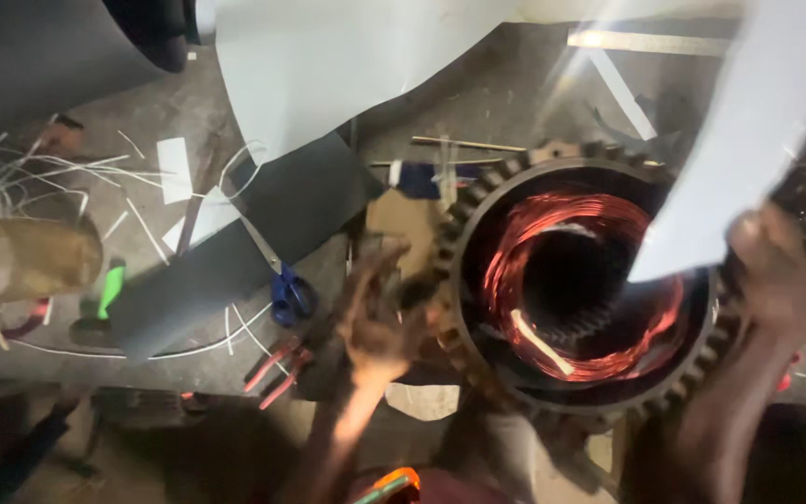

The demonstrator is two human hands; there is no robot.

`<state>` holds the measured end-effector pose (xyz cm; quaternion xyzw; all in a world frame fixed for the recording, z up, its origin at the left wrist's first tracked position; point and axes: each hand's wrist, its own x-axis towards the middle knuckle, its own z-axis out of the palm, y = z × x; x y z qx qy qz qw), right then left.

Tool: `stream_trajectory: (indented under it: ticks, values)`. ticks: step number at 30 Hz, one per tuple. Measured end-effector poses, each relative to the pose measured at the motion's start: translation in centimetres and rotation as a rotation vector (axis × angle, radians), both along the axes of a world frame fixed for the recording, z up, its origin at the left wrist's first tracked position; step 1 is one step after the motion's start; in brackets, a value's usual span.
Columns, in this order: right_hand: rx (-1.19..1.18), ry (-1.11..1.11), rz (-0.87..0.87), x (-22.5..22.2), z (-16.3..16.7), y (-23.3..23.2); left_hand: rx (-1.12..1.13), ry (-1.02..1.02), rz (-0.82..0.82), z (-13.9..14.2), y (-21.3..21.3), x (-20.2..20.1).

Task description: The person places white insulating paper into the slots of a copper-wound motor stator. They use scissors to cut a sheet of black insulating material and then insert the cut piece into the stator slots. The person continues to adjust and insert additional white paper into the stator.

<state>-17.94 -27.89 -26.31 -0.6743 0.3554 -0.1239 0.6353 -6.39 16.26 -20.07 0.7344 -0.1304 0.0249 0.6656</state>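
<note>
Two hands work around a finned motor stator (578, 280) that stands on end on the floor (506, 93), its copper windings (524, 252) glowing inside the bore. At about nine o'clock of the housing, the left hand (375, 322) rests against the ribbed rim; it is blurred, so I cannot tell whether its fingers are curled or spread. Left of it lie blue-handled scissors (284, 285), red-handled pliers (277, 366) and a dark sheet (235, 243). At three o'clock, the right hand (771, 271) pinches a white insulation sheet (739, 140), fingers closed on its lower edge, the sheet rising toward one o'clock. In my judgement, steadying the housing firmly while keeping the paper flat and clear of the windings serves this step best.
</note>
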Motion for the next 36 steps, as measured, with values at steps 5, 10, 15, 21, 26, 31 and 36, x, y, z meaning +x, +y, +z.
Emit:
stream_trajectory:
  ticks: [5,10,15,21,26,31,36]
  values:
    - [-0.371,0.066,-0.235,-8.7,-1.4,5.4,-0.015,-0.055,-0.204,-1.4,-5.3,10.1]
    - [-0.231,0.129,-0.416,-11.5,4.7,9.5,0.019,0.051,-0.389,2.3,-9.8,12.4]
    - [-0.735,-0.125,0.073,-7.4,17.0,11.0,0.147,-0.280,-0.492,12.2,-7.2,6.1]
    - [-0.817,-0.220,0.635,4.5,24.3,13.8,-0.147,0.008,-0.435,18.3,-9.3,4.9]
    - [-0.773,-0.256,0.702,8.4,25.0,15.1,0.217,-0.166,-0.142,14.5,-5.6,5.3]
    - [-0.505,-0.096,0.569,8.2,23.8,14.7,0.230,-0.239,-0.205,10.5,-5.4,4.4]
    - [-0.440,0.012,0.618,8.0,23.0,14.4,0.249,-0.275,-0.405,9.7,-6.7,6.0]
